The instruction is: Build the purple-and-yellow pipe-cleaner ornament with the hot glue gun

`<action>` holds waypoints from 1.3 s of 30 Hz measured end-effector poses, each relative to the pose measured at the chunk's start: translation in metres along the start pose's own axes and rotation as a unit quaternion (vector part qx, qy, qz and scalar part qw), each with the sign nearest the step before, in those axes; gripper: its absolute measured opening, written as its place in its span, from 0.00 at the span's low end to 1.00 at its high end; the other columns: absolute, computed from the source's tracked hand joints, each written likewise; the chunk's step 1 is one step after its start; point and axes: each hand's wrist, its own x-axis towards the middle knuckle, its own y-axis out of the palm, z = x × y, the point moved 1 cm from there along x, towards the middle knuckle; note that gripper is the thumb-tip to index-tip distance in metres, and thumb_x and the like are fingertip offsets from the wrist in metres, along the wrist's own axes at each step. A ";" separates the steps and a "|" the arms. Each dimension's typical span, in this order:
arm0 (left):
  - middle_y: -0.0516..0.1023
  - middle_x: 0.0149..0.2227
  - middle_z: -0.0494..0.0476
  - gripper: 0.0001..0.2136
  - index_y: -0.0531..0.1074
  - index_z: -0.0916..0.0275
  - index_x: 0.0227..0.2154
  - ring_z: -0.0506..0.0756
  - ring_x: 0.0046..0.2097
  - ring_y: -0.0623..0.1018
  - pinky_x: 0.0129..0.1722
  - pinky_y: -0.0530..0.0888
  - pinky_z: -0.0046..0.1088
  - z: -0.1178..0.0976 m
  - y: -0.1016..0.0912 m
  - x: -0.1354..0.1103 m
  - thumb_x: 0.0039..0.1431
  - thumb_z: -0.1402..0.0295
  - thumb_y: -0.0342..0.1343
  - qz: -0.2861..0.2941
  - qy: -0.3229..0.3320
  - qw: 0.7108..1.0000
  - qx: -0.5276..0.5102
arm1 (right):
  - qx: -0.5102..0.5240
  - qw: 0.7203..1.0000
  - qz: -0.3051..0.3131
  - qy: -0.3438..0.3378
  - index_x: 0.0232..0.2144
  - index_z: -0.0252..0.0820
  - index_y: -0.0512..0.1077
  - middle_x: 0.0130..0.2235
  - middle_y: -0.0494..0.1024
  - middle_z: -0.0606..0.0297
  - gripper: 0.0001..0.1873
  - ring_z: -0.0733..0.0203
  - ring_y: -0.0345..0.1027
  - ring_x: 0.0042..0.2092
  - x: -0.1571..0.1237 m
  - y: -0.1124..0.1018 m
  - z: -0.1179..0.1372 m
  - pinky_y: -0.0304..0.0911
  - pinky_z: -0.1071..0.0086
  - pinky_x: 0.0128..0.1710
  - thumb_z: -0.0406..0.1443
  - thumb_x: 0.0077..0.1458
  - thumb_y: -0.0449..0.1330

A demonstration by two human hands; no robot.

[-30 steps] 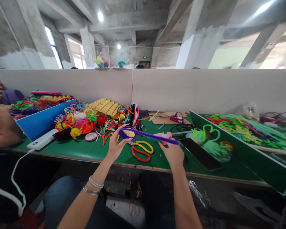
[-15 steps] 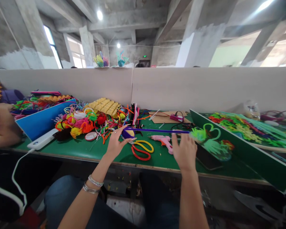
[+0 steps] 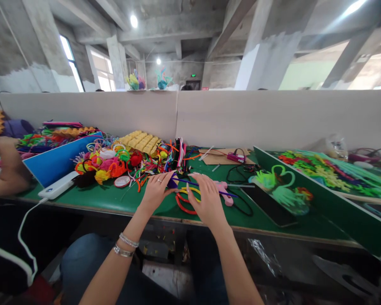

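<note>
My left hand (image 3: 156, 190) pinches the coiled end of a purple pipe cleaner (image 3: 173, 181) above the green table (image 3: 120, 201). My right hand (image 3: 205, 200) is close beside it, fingers curled over the pipe cleaner's straight part, which runs on to the right past a pink glue gun (image 3: 222, 186). Yellow-and-red scissors (image 3: 186, 203) lie on the table just under both hands.
A heap of coloured pipe-cleaner pieces (image 3: 114, 161) and a yellow tray (image 3: 139, 142) lie at the back left. A blue divider (image 3: 59, 159) and a white power strip (image 3: 57, 185) stand left; a green divider (image 3: 320, 199) and a dark phone (image 3: 266, 205) right. Another person's arm (image 3: 4, 169) is at far left.
My right hand slid left along the purple pipe cleaner, from its far end to right beside my left hand. The pipe cleaner's free end dropped toward the table.
</note>
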 end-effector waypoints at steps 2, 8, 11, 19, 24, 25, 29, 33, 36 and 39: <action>0.76 0.45 0.63 0.25 0.63 0.64 0.52 0.58 0.46 0.74 0.45 0.67 0.34 -0.003 -0.002 0.000 0.54 0.56 0.52 -0.007 0.022 1.000 0.000 | -0.010 1.000 0.028 0.002 0.47 0.39 0.62 0.45 0.72 0.57 0.15 0.54 0.64 0.48 -0.001 0.007 0.001 0.58 0.59 0.48 0.38 0.57 0.51; 0.76 0.45 0.63 0.24 0.63 0.63 0.51 0.57 0.45 0.75 0.46 0.68 0.34 -0.009 -0.005 0.002 0.53 0.56 0.53 -0.022 0.028 0.999 -0.032 | 0.001 0.998 0.060 0.033 0.38 0.40 0.65 0.36 0.72 0.59 0.10 0.56 0.64 0.38 -0.004 0.011 0.004 0.60 0.63 0.40 0.38 0.60 0.48; 0.76 0.44 0.63 0.26 0.62 0.63 0.52 0.58 0.46 0.74 0.46 0.69 0.35 -0.010 -0.006 0.001 0.52 0.56 0.54 -0.025 0.022 0.997 -0.063 | 0.003 0.997 0.071 0.036 0.34 0.40 0.65 0.33 0.70 0.60 0.09 0.57 0.62 0.37 -0.004 0.011 0.004 0.59 0.64 0.38 0.38 0.60 0.48; 0.75 0.45 0.64 0.27 0.62 0.62 0.53 0.59 0.46 0.74 0.47 0.70 0.37 -0.011 -0.009 0.000 0.51 0.55 0.54 -0.020 0.007 0.994 -0.107 | 0.059 0.994 0.074 0.049 0.30 0.42 0.65 0.30 0.68 0.63 0.11 0.60 0.61 0.34 -0.003 0.006 0.006 0.57 0.68 0.36 0.37 0.61 0.46; 0.75 0.44 0.64 0.27 0.61 0.62 0.53 0.58 0.46 0.74 0.46 0.71 0.36 -0.014 -0.011 0.002 0.51 0.56 0.55 -0.026 0.022 0.992 -0.119 | 0.069 0.992 0.095 0.047 0.27 0.42 0.64 0.28 0.68 0.65 0.12 0.62 0.61 0.33 -0.003 0.002 0.005 0.57 0.69 0.35 0.37 0.61 0.46; 0.75 0.45 0.64 0.27 0.61 0.62 0.53 0.58 0.46 0.74 0.46 0.71 0.37 -0.014 -0.012 0.002 0.52 0.57 0.54 -0.022 0.019 0.992 -0.125 | 0.074 0.991 0.102 0.049 0.27 0.42 0.63 0.28 0.68 0.65 0.12 0.62 0.61 0.33 -0.004 0.002 0.004 0.57 0.69 0.35 0.37 0.61 0.46; 0.74 0.44 0.63 0.27 0.61 0.61 0.53 0.58 0.46 0.74 0.46 0.71 0.38 -0.015 -0.011 0.002 0.52 0.56 0.53 -0.004 -0.004 0.989 -0.148 | 0.091 0.988 0.114 0.056 0.27 0.42 0.64 0.29 0.70 0.65 0.12 0.62 0.63 0.33 -0.004 0.003 0.002 0.58 0.70 0.34 0.37 0.61 0.46; 0.74 0.45 0.63 0.27 0.61 0.61 0.53 0.58 0.46 0.74 0.46 0.71 0.38 -0.015 -0.010 0.002 0.52 0.55 0.53 -0.010 -0.013 0.987 -0.160 | 0.118 0.983 0.125 0.069 0.26 0.43 0.65 0.28 0.71 0.66 0.13 0.63 0.64 0.32 -0.004 0.002 0.001 0.58 0.71 0.32 0.37 0.60 0.47; 0.74 0.44 0.63 0.27 0.61 0.61 0.53 0.58 0.46 0.74 0.46 0.71 0.38 -0.014 -0.010 0.001 0.51 0.55 0.53 -0.019 -0.011 0.987 -0.161 | 0.154 0.974 0.139 0.093 0.26 0.43 0.65 0.28 0.71 0.68 0.12 0.64 0.64 0.31 -0.004 0.000 0.000 0.58 0.73 0.31 0.38 0.60 0.47; 0.75 0.44 0.63 0.27 0.62 0.61 0.52 0.58 0.45 0.74 0.46 0.71 0.37 -0.015 -0.010 0.002 0.51 0.54 0.53 -0.024 -0.006 0.988 -0.154 | 0.172 0.969 0.145 0.102 0.26 0.43 0.65 0.28 0.71 0.68 0.12 0.65 0.64 0.31 -0.004 0.000 0.000 0.58 0.74 0.31 0.38 0.60 0.48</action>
